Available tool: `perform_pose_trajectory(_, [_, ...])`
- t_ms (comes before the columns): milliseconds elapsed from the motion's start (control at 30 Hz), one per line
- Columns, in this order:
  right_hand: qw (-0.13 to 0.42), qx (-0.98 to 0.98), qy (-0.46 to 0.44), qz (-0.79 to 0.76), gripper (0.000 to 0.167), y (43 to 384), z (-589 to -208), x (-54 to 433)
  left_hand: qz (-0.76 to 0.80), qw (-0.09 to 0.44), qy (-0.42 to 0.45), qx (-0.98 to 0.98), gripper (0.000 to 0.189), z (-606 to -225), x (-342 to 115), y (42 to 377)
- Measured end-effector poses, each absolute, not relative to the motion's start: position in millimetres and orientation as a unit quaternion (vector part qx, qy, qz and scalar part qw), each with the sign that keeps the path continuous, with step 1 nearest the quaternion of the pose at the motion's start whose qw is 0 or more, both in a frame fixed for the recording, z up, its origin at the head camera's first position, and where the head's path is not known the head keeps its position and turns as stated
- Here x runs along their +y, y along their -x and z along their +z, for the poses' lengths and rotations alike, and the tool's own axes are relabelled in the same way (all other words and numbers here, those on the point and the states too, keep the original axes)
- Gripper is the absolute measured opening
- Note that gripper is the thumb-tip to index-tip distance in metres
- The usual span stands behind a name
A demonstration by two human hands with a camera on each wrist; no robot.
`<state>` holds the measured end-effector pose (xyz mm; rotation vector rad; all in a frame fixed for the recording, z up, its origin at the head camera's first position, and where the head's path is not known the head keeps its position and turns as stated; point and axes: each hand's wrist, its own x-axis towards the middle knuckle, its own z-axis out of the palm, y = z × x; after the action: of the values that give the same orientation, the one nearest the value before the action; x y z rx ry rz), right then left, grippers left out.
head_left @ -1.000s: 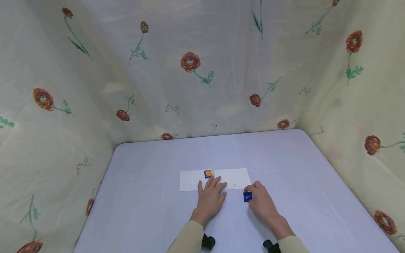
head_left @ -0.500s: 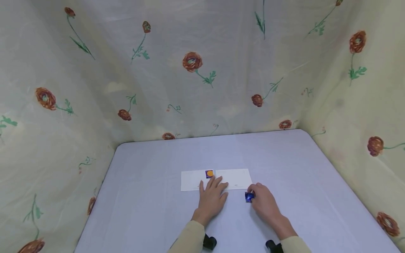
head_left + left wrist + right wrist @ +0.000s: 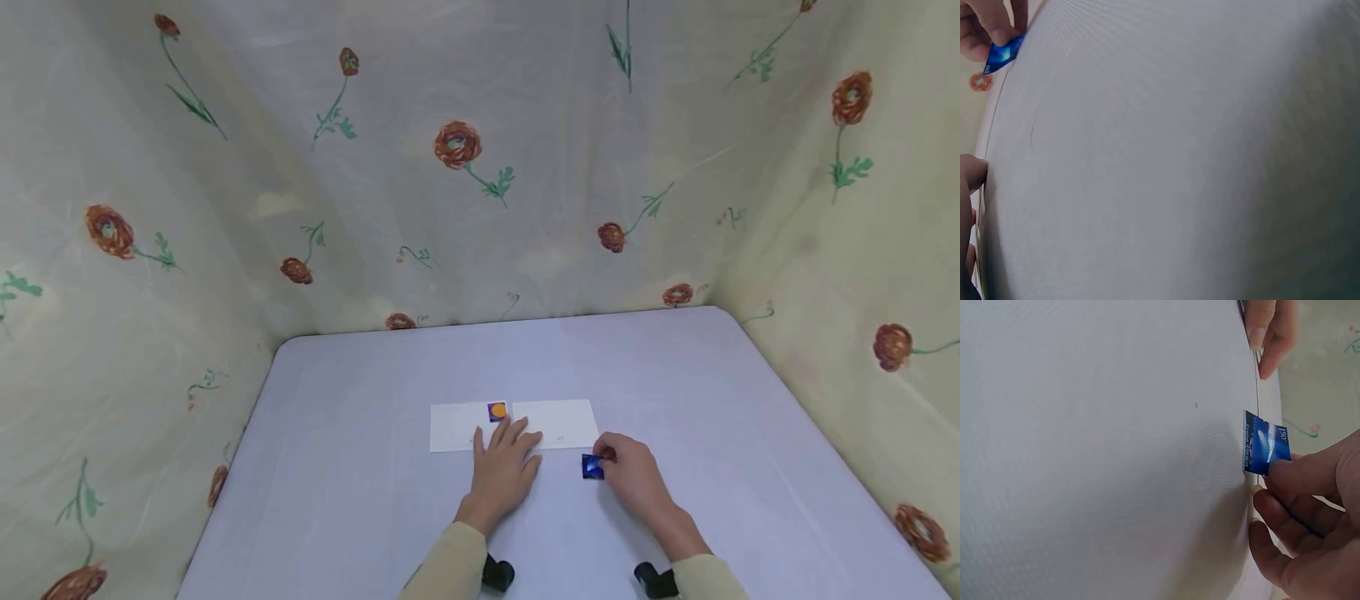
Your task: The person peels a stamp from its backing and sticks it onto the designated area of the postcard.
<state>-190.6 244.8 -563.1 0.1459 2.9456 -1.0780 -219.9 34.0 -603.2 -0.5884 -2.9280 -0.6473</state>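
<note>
My right hand (image 3: 636, 473) pinches a small blue postage stamp (image 3: 1265, 442) between thumb and finger. The stamp shows a printed 150 and the word CHINA in the right wrist view. In the head view it is just below the lower right corner of a flat white paper rectangle (image 3: 566, 419). My left hand (image 3: 502, 473) rests with spread fingers over the adjoining ends of that paper and a second white paper (image 3: 453, 425) to its left. A purple stamp with an orange disc (image 3: 497, 412) lies at that left paper's upper right corner, just beyond the fingertips.
A white cloth-covered table (image 3: 360, 483) lies under both hands. Flower-printed curtain (image 3: 375, 167) rises behind the table and along both sides. Black wrist devices (image 3: 497, 573) show beside the beige sleeves (image 3: 447, 562).
My right hand has shifted slightly right, its fingers moving toward the blue stamp's right edge, so more of the stamp shows. The left hand has stayed on the papers.
</note>
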Motion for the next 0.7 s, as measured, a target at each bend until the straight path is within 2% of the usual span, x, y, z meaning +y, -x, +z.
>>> perform_pose_trajectory(700, [-0.012, 0.938, -0.044, -0.344, 0.009, 191.4, -560.9, 244.6, -0.212, 0.038, 0.191, -0.958, 0.039, -604.1, 33.3, 221.0])
